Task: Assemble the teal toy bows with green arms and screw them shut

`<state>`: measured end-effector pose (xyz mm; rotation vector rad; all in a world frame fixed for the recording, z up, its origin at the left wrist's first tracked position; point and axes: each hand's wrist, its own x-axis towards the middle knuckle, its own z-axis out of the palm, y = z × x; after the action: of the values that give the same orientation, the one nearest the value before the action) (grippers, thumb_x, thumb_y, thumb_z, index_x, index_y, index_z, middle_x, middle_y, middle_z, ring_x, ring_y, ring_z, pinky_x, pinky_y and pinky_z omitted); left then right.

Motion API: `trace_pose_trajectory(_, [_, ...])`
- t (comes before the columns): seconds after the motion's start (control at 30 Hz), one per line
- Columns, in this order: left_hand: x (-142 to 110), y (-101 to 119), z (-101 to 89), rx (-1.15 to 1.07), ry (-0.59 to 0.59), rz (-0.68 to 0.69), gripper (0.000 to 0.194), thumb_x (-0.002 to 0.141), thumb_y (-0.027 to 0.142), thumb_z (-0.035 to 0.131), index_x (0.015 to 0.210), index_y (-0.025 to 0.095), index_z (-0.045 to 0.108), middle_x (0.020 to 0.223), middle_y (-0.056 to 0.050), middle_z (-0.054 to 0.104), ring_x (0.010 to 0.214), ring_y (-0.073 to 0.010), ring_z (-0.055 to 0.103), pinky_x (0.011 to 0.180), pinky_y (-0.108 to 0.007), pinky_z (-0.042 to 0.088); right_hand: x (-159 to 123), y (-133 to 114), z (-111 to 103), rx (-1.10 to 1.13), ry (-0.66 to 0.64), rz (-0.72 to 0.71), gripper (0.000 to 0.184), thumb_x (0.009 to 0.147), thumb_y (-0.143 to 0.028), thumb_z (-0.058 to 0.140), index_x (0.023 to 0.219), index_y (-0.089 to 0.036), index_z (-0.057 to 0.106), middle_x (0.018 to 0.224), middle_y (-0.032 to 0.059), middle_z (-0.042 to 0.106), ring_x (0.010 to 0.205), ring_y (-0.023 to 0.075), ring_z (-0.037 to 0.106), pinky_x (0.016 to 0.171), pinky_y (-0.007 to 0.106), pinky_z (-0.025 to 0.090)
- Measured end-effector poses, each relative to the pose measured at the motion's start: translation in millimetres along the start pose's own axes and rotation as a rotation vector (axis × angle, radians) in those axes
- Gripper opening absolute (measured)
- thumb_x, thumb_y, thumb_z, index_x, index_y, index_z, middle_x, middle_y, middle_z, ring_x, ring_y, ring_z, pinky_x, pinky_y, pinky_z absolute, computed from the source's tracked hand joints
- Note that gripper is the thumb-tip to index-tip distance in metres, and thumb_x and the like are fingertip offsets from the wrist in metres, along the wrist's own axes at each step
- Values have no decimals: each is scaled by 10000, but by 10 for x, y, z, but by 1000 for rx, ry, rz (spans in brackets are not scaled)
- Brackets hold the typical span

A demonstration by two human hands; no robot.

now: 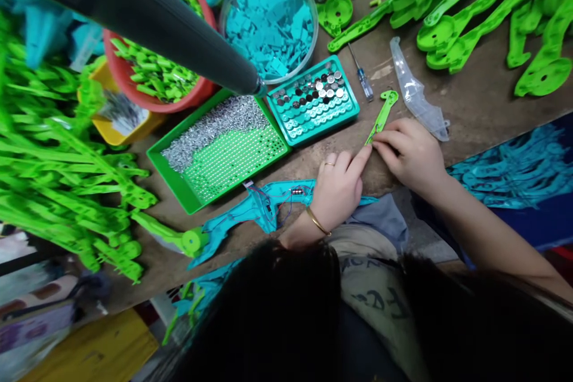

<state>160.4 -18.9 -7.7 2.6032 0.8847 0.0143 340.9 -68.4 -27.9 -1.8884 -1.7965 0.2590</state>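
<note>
A slim green plastic piece (383,112) with a hooked top end lies on the brown table (483,101). Both hands meet at its lower end. My left hand (339,186), with a ring and a gold bracelet, touches it with an outstretched index finger while the other fingers curl. My right hand (412,155) has its fingers pressed together on the same end. A teal plastic shell (262,206) with thin wires lies just left of my left wrist.
A teal tray of button cells (313,101), a green tray of small metal parts (219,146), a clear bowl of teal pieces (268,24) and a red bowl of green pieces (156,71) stand ahead. Green parts are piled left and far right. A screwdriver (362,76) and a clear bag (416,92) lie nearby.
</note>
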Motion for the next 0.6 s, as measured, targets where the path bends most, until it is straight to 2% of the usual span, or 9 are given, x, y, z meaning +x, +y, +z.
trace_pose_trajectory(0.1, [39, 46, -22, 69, -56, -15, 510, 913, 151, 403, 1420, 179, 456, 1067, -102, 579, 954, -247, 498, 811, -361, 420, -57, 9, -13, -155, -5, -44, 236, 944, -324, 516, 998, -218, 721, 906, 80, 663, 861, 235, 567, 740, 378, 422])
trace_pose_trajectory(0.2, [62, 95, -40, 109, -79, -23, 493, 918, 166, 412, 1407, 181, 468, 1044, -104, 570, 956, -252, 500, 798, -366, 412, -97, 8, -39, -157, -21, -40, 248, 945, -306, 512, 1066, -223, 712, 918, 79, 662, 877, 228, 571, 748, 373, 411])
trace_pose_trajectory(0.33, [73, 107, -52, 99, -75, -34, 477, 925, 160, 395, 1393, 167, 485, 1024, -110, 571, 954, -258, 507, 792, -371, 414, -98, -9, -103, -178, -67, -22, 256, 947, -322, 494, 1064, -236, 706, 973, 91, 656, 919, 247, 572, 770, 395, 406])
trace_pose_trajectory(0.43, [68, 54, -49, 0, -61, -11, 498, 918, 132, 372, 1405, 166, 470, 1032, -106, 582, 952, -251, 515, 819, -371, 435, -49, 44, -162, -201, 9, 103, 305, 934, -352, 502, 1162, -222, 658, 1098, 131, 629, 1015, 289, 550, 841, 448, 412])
trace_pose_trajectory(0.5, [50, 5, -46, -77, -38, 10, 502, 922, 123, 357, 1415, 145, 451, 1039, -106, 597, 951, -245, 525, 849, -370, 450, 9, 128, -190, -233, 84, 224, 416, 911, -392, 534, 1277, -203, 585, 1220, 166, 578, 1113, 339, 509, 902, 509, 399])
trace_pose_trajectory(0.6, [-26, -54, -51, -151, 20, 21, 456, 951, 161, 367, 1395, 107, 454, 1066, -120, 620, 976, -246, 543, 888, -375, 466, 91, 257, -236, -220, 78, 320, 517, 896, -411, 540, 1355, -176, 510, 1255, 188, 547, 1177, 374, 474, 954, 566, 383])
